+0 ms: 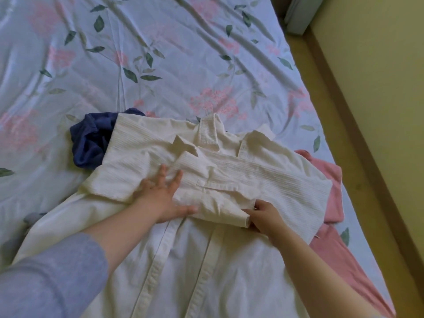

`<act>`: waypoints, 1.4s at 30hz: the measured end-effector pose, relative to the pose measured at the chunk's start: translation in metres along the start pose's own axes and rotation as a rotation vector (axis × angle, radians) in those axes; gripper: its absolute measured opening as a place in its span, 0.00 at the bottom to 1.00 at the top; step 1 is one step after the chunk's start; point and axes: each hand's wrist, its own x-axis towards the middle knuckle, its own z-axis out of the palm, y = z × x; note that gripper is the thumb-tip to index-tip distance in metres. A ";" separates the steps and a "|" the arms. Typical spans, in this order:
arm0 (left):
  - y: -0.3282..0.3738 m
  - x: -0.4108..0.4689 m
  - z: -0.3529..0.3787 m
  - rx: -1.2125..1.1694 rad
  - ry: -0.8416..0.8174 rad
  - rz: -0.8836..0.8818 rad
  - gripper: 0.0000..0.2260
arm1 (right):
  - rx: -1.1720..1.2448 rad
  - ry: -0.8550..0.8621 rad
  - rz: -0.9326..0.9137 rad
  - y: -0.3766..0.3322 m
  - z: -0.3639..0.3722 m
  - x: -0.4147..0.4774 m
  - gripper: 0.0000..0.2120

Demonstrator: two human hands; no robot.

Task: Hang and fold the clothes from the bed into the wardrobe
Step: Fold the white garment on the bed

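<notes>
A cream ribbed shirt point(229, 166) lies on the bed with its collar pointing away and both sleeves folded across its chest. My left hand point(164, 196) presses flat on the left part of it, fingers spread. At the end of the folded sleeve, my right hand point(263, 216) pinches the cuff near the shirt's lower edge. Under it, nearer to me, a white button-up shirt point(195, 271) is spread out flat.
A crumpled navy garment point(91, 141) lies left of the cream shirt and a pink garment point(332, 226) right of it, partly covered. The floral bedsheet point(160, 53) stretches beyond. A wooden bed frame point(358, 143) and yellow floor point(378, 76) run along the right.
</notes>
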 end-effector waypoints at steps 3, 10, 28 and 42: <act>0.010 0.006 -0.015 0.012 0.113 -0.004 0.53 | 0.020 0.079 -0.074 -0.006 -0.007 0.002 0.09; 0.028 0.024 -0.035 0.046 0.551 0.431 0.32 | 0.111 0.206 -0.123 -0.027 -0.006 0.014 0.15; 0.044 0.093 -0.101 -0.045 0.452 0.265 0.27 | -0.576 0.487 -0.427 -0.082 -0.071 0.076 0.31; 0.064 0.145 -0.132 0.122 0.264 0.116 0.33 | -0.385 0.309 -0.390 -0.110 -0.082 0.130 0.27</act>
